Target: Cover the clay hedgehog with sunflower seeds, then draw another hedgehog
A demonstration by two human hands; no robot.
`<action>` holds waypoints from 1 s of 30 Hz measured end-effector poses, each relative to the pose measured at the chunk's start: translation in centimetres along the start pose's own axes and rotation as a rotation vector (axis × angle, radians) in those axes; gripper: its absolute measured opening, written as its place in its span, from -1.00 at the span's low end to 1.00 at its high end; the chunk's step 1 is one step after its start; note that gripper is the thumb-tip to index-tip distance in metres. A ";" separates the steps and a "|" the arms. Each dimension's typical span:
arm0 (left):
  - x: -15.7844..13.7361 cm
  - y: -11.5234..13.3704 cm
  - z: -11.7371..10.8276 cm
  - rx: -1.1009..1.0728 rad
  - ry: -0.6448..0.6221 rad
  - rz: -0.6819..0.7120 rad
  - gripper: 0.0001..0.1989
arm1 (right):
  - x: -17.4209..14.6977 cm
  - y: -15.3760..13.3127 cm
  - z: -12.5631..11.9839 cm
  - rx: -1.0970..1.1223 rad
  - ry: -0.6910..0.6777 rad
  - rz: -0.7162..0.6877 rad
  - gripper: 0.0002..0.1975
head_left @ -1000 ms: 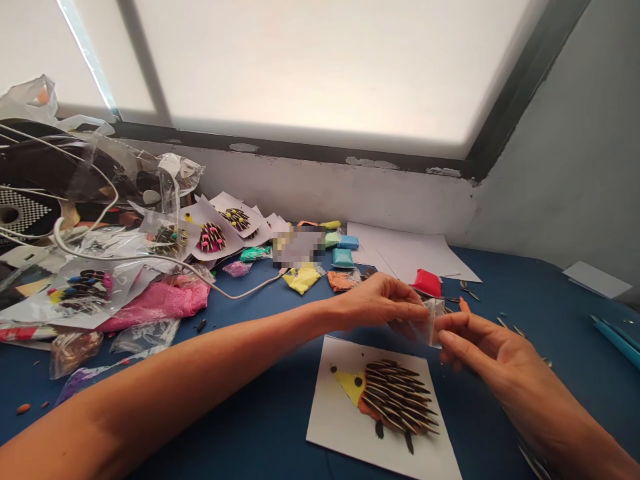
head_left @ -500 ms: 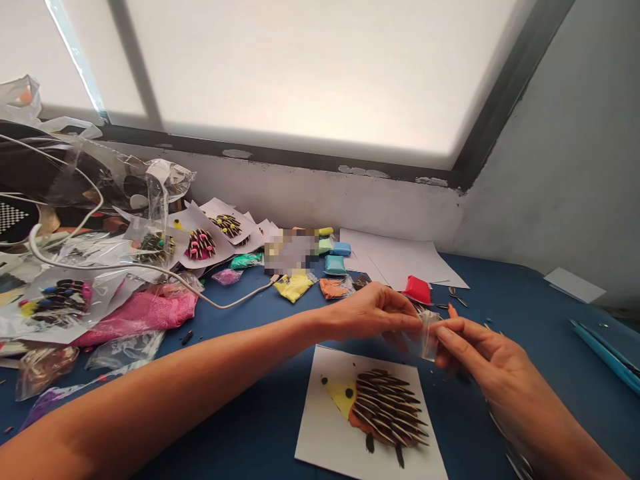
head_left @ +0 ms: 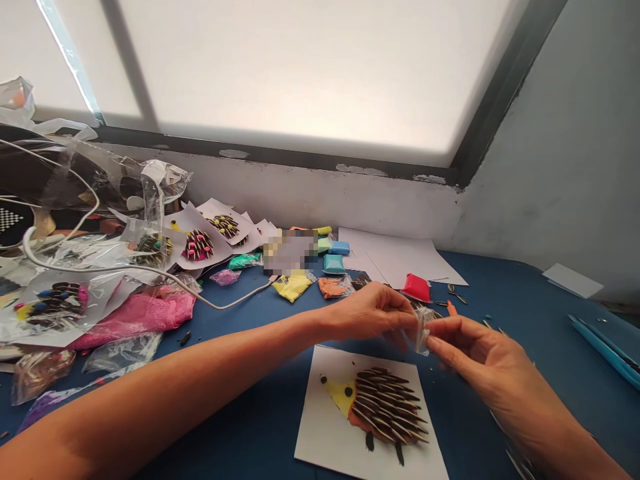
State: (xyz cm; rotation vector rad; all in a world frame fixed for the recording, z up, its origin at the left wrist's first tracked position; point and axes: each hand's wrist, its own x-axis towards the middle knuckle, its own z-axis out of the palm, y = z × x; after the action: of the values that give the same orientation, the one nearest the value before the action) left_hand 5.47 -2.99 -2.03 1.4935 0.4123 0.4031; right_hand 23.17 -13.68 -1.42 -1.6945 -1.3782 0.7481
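Note:
A small clear plastic bag point(head_left: 423, 331) is stretched between my two hands, above the blue table. Its left side is pinched by my left hand point(head_left: 373, 312), whose fingertips are partly hidden. My right hand point(head_left: 477, 350) grips the other side between thumb and fingers. What the bag contains, I cannot make out. Just below the hands lies a white card point(head_left: 325, 427) bearing a hedgehog point(head_left: 387, 407) with a yellow clay face, black clay dots and feet, an orange-brown body and rows of striped sunflower seeds as spines.
Packets of coloured clay lie behind my hands, among them a red packet point(head_left: 417, 287) and a yellow packet point(head_left: 293, 287). White paper sheets point(head_left: 400, 253) rest by the wall. Finished hedgehog cards, a pink cloth point(head_left: 140, 319) and a white cable point(head_left: 235, 306) crowd the left. A blue case point(head_left: 607, 350) lies right.
The small bag has been twisted and crumpled a little between my fingers. My right hand has shifted slightly left and up; my left hand has hardly moved.

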 end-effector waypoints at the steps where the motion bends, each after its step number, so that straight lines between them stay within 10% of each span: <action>1: 0.0 0.0 0.0 0.006 -0.003 0.002 -0.80 | 0.0 0.1 0.0 -0.004 0.006 0.000 -0.53; 30: 0.1 0.0 -0.5 0.033 -0.020 0.057 -0.64 | -0.3 -0.3 0.1 0.036 -0.038 -0.028 -0.50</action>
State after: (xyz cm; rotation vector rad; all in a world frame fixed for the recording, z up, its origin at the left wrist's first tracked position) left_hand 5.28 -2.50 -2.09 1.5430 0.3629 0.4283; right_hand 22.94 -13.90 -1.24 -1.6377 -1.4040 0.7881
